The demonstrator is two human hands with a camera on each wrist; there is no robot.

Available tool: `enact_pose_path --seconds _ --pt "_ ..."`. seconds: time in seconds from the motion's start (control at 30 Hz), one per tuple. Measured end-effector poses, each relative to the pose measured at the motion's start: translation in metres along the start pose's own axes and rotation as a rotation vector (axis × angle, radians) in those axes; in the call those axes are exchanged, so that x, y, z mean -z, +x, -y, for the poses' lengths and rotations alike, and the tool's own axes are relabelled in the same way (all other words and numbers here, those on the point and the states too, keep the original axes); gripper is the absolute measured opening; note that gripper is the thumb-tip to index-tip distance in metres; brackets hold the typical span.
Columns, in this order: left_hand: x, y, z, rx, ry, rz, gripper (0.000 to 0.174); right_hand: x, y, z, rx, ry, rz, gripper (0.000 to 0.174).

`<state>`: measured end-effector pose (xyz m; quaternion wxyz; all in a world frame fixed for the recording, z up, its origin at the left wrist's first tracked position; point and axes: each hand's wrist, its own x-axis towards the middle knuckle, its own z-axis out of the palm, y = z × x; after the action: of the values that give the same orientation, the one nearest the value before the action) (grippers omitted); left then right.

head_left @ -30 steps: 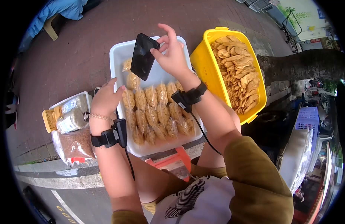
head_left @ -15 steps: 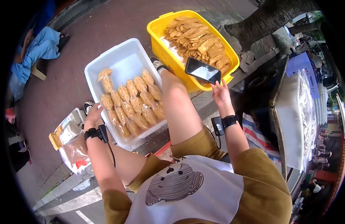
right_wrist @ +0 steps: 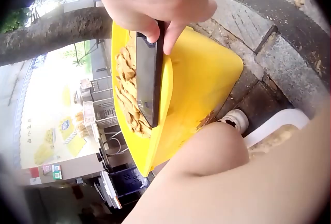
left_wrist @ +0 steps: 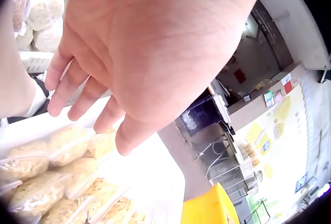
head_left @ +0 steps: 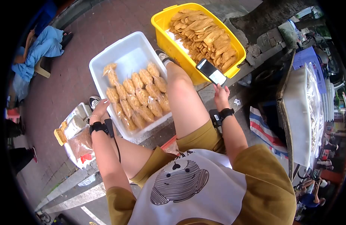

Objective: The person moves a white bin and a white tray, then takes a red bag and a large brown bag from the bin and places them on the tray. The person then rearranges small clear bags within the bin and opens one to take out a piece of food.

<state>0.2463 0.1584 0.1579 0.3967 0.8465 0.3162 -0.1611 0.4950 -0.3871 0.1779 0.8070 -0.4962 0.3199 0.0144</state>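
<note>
At the corner of the yellow tub (head_left: 176, 43), my right hand (head_left: 221, 98) pinches one end of a black smartphone (head_left: 211, 72). In the right wrist view the thumb and a finger grip the phone (right_wrist: 148, 79) edge-on. My left hand (head_left: 100, 108) is beside the left rim of the white tub (head_left: 101, 81), fingers relaxed. The left wrist view shows its bare palm (left_wrist: 150, 53) over the tub's edge, holding nothing. Several clear bags of yellowish shreds (head_left: 137, 93) lie in rows in the white tub. Flat brown slices (head_left: 206, 35) fill much of the yellow tub.
To the left stands a small container of packaged goods (head_left: 77, 131). My knee (head_left: 176, 78) is between the two tubs. A tall white box (head_left: 302, 116) stands at the right. A person in blue (head_left: 43, 48) sits at the far left; a tree trunk (head_left: 270, 17) is behind.
My right hand has carried the phone from above the white tub rightward to the yellow tub's corner. My left hand has drawn back to the white tub's left rim. The view has shifted.
</note>
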Motion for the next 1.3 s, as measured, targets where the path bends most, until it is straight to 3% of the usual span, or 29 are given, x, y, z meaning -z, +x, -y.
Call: enact_pose_path --seconds 0.2,0.3,0.33,0.43,0.5,0.6,0.7,0.77,0.83,0.9,0.97,1.03,1.1,1.17,1.2,1.27,1.3 --pt "0.01 -0.028 -0.045 0.054 -0.019 0.015 0.053 -0.006 -0.002 0.015 -0.084 -0.176 -0.005 0.071" --pt "0.012 -0.036 -0.061 0.079 -0.048 0.03 0.053 -0.01 0.012 0.02 0.014 -0.283 -0.273 0.058" --pt "0.01 -0.037 -0.061 0.047 -0.061 -0.007 0.053 -0.023 -0.012 0.034 0.079 -0.247 -0.284 0.054" --pt "0.01 -0.034 -0.052 0.023 -0.086 -0.028 0.055 -0.052 -0.033 0.057 0.184 -0.093 0.019 0.04" --pt "0.013 -0.034 -0.053 0.039 -0.093 -0.032 0.057 -0.127 -0.125 0.074 0.133 0.007 0.136 0.032" --pt "0.024 -0.027 -0.051 0.083 -0.012 -0.02 0.058 -0.213 -0.184 0.064 -0.026 0.036 0.413 0.036" --pt "0.043 -0.035 -0.067 0.133 -0.027 -0.065 0.057 -0.307 -0.214 0.018 -0.239 -0.047 0.613 0.034" --pt "0.052 -0.028 -0.064 0.098 0.059 -0.127 0.056 -0.366 -0.207 -0.042 -0.179 -0.166 0.783 0.024" --pt "0.057 -0.023 -0.057 0.083 0.039 -0.167 0.053 -0.409 -0.181 -0.117 -0.034 -0.456 0.931 0.028" --pt "0.064 -0.021 -0.054 0.071 0.1 -0.273 0.051 -0.435 -0.14 -0.2 0.089 -0.891 0.952 0.033" --pt "0.067 -0.017 -0.046 0.107 0.071 -0.248 0.048 -0.437 -0.107 -0.258 0.369 -1.365 1.027 0.043" --pt "0.071 -0.023 -0.048 0.139 0.105 -0.237 0.046 -0.425 -0.091 -0.301 0.605 -1.54 0.965 0.049" --pt "0.086 -0.036 -0.064 0.142 0.087 -0.246 0.046 -0.415 -0.089 -0.341 0.185 -1.441 0.807 0.051" --pt "0.095 -0.045 -0.072 0.135 0.066 -0.285 0.046 -0.415 -0.106 -0.347 -0.466 -1.205 0.983 0.056" --pt "0.097 -0.047 -0.073 0.129 0.077 -0.319 0.046 -0.413 -0.114 -0.353 -0.484 -1.211 0.972 0.056" --pt "0.098 -0.052 -0.072 0.143 0.11 -0.335 0.046 -0.417 -0.131 -0.367 -0.303 -1.076 1.329 0.05" --pt "0.097 -0.054 -0.07 0.146 0.111 -0.338 0.046 -0.42 -0.129 -0.376 -0.304 -1.075 1.334 0.05"
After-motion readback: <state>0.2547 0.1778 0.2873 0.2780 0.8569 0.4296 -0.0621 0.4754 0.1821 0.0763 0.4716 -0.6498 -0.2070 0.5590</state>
